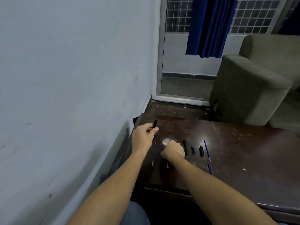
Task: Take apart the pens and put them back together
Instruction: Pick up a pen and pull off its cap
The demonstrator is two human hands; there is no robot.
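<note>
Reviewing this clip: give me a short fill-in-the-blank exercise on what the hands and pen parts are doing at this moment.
1. The black pen barrel is held in the ____ hand.
2. The right hand is closed low over the dark wooden ____.
3. The curtain at the window is ____ in colour.

Missing words: left; table; blue

Dark brown table point(243, 151), black pen barrel point(155, 125), blue curtain point(209, 25), grey-green sofa point(253, 82)
</note>
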